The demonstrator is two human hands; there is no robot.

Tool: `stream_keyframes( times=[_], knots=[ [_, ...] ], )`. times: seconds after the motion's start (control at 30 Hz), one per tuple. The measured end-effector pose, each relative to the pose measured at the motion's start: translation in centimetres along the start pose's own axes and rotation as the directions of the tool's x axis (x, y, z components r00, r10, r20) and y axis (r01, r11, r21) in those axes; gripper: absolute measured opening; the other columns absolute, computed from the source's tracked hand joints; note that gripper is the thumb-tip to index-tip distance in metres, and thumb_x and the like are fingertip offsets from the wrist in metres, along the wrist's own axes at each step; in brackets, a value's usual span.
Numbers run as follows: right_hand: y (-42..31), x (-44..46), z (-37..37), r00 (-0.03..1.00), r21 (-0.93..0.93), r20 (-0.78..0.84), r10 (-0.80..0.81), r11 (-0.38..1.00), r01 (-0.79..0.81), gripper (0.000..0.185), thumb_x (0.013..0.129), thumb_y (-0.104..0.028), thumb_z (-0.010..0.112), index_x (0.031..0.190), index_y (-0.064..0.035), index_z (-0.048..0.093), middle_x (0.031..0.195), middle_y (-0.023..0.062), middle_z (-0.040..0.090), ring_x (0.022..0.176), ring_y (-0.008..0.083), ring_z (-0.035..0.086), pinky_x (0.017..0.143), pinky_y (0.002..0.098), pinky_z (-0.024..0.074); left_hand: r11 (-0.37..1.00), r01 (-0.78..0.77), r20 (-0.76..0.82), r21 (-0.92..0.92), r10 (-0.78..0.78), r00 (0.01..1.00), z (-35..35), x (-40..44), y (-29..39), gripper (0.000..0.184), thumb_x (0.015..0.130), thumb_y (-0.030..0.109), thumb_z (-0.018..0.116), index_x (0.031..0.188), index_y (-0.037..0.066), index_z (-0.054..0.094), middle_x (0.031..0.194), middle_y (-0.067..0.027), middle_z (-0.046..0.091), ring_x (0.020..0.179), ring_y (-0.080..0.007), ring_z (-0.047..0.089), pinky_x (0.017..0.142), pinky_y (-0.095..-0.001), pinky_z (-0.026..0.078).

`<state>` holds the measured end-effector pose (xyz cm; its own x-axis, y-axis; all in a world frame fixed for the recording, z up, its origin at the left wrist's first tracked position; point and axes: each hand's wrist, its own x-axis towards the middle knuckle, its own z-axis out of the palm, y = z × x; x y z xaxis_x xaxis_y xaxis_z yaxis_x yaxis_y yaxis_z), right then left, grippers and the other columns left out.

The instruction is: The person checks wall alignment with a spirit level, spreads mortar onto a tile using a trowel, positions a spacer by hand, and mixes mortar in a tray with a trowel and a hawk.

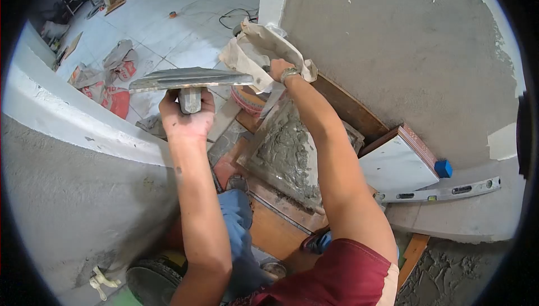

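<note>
My left hand point(188, 119) grips the short handle of a flat plastering hawk point(191, 77) from below. Its plate is raised roughly level and seen nearly edge-on, so its upper face is hardly visible. My right hand point(279, 69), with a band at the wrist, reaches into the mouth of an open paper bag point(238, 56). Its fingers are curled, but the bag's folds hide what they hold. Beneath the bag stands a reddish, round bucket point(249, 101). Wet grey mortar point(287, 151) lies spread on a board below my right forearm.
Tiles point(396, 163) lean against the plastered wall point(404, 42), with a blue block point(443, 168) at their corner. A spirit level point(449, 192) lies in front. Crumpled bags point(109, 78) lie on the tiled floor, left. A white tap point(103, 282) juts out at lower left.
</note>
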<state>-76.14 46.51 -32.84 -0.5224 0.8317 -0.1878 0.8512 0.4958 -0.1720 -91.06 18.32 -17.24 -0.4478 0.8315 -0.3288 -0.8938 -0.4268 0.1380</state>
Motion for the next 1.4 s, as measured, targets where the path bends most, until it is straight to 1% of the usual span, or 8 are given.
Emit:
stream_keyframes(
  times=[0.13,0.3,0.47,0.8,1.07,1.17,1.27,1.4],
  knots=[
    [2.3,3.4,0.7,0.993,0.203,0.079,0.089,0.974,-0.104,0.05,0.077,-0.037,0.067,0.11,-0.0009,0.067,0.11,0.0237,0.066,0.107,0.0356,0.064,0.091,0.0412,0.0517,0.997,0.067,0.049,-0.027,-0.066,0.997,-0.5,0.3,0.8,0.018,0.092,0.02,0.047,0.087,0.01,0.061,0.081,-0.0063,0.067,0.067,-0.0208,0.064,0.056,-0.0313,0.05],
    [2.0,-0.7,-4.1,0.97,0.339,0.217,-0.108,0.94,0.029,0.052,0.069,-0.038,0.068,0.098,0.0053,0.07,0.1,0.026,0.068,0.093,0.0365,0.067,0.083,0.0394,0.053,0.994,0.077,0.059,-0.074,-0.073,0.996,-1.8,1.3,1.8,0.018,0.091,0.02,0.047,0.086,0.01,0.062,0.079,-0.0067,0.067,0.067,-0.02,0.064,0.055,-0.0311,0.05],
    [5.6,0.3,-3.2,0.984,0.516,0.126,0.129,0.838,-0.176,0.058,0.065,-0.041,0.075,0.093,0.0093,0.069,0.097,0.0245,0.069,0.084,0.0347,0.067,0.077,0.0379,0.0515,0.996,0.008,-0.129,-0.085,-0.019,0.991,-0.2,0.9,1.6,0.017,0.087,0.014,0.047,0.077,0.007,0.059,0.064,-0.0025,0.058,0.052,-0.0143,0.05,0.049,-0.0274,0.045],
    [5.8,-12.1,-10.4,0.977,0.703,0.163,0.137,0.678,-0.213,0.029,0.08,-0.027,0.072,0.086,0.0007,0.066,0.067,0.0061,0.06,0.052,0.0164,0.055,0.044,0.0327,0.044,0.996,-0.003,-0.176,-0.086,-0.012,0.984,-0.9,3.7,0.8,0.017,0.092,0.012,0.043,0.085,0.009,0.059,0.074,-0.0029,0.058,0.063,-0.0159,0.052,0.056,-0.0292,0.044],
    [13.7,-26.7,-1.2,0.984,0.617,0.068,0.166,0.768,-0.172,0.031,0.084,-0.028,0.067,0.088,0.0025,0.065,0.076,0.0082,0.061,0.062,0.0143,0.057,0.05,0.0307,0.0439,0.994,0.111,-0.095,-0.002,-0.111,0.989,-4.3,8.8,0.0,0.026,0.096,0.022,0.037,0.095,0.012,0.06,0.083,-0.0035,0.059,0.068,-0.0175,0.051,0.059,-0.0329,0.044],
    [14.7,-31.7,3.5,0.86,0.632,0.325,0.394,0.586,-0.507,0.029,0.083,-0.024,0.066,0.075,0.0046,0.066,0.066,0.0097,0.062,0.06,0.0187,0.061,0.057,0.0409,0.0482,0.992,0.122,-0.061,-0.005,-0.122,0.991,-4.7,8.9,-0.9,0.026,0.096,0.023,0.037,0.098,0.012,0.061,0.088,-0.0042,0.062,0.07,-0.0178,0.053,0.058,-0.033,0.045],
    [18.1,-34.9,12.0,0.904,0.296,-0.113,0.412,0.883,-0.365,0.047,0.082,-0.036,0.07,0.064,0.0066,0.062,0.06,0.0162,0.064,0.055,0.0265,0.065,0.052,0.0414,0.049,0.976,0.215,-0.009,-0.045,-0.216,0.976,-3.6,6.6,-2.1,0.026,0.096,0.022,0.038,0.1,0.012,0.061,0.092,-0.0047,0.063,0.072,-0.0184,0.055,0.059,-0.0324,0.046],
    [20.6,-36.9,16.4,0.873,0.263,0.085,0.481,0.834,-0.485,0.056,0.081,-0.048,0.065,0.057,0.0033,0.063,0.062,0.0199,0.066,0.062,0.0354,0.066,0.058,0.0436,0.0516,0.981,0.193,0.023,-0.015,-0.193,0.981,-3.6,6.6,-4.1,0.023,0.096,0.019,0.038,0.098,0.01,0.059,0.092,-0.0052,0.063,0.072,-0.0186,0.055,0.059,-0.0319,0.046]
  ],
)
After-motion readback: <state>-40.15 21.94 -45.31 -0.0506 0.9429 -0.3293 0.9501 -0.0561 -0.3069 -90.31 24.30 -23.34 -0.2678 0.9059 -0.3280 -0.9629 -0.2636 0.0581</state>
